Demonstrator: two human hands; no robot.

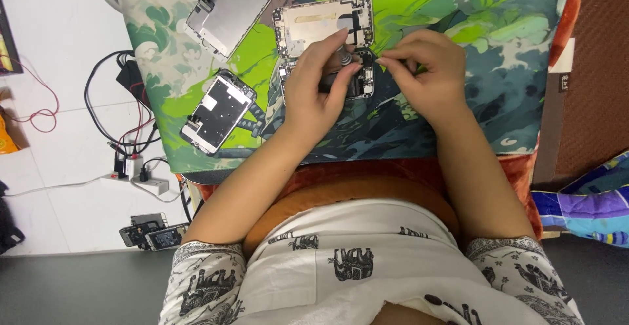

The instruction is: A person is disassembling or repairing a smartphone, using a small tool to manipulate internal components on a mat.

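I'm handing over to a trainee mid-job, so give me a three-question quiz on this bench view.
1. True or false: the left hand grips a grey-tipped screwdriver.
2. What lies left of the left wrist? A) black-backed phone screen assembly B) a mug
3. The right hand pinches at the edge of the open ____ phone chassis.

Key: 1 true; 2 A; 3 dark.

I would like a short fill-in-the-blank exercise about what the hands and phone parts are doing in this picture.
1. The left hand holds a small ____ over the open phone body.
2. The mat under the parts is mostly ____ and blue.
3. A second open phone lies to the ____ of the left hand.

Missing words: screwdriver; green; left
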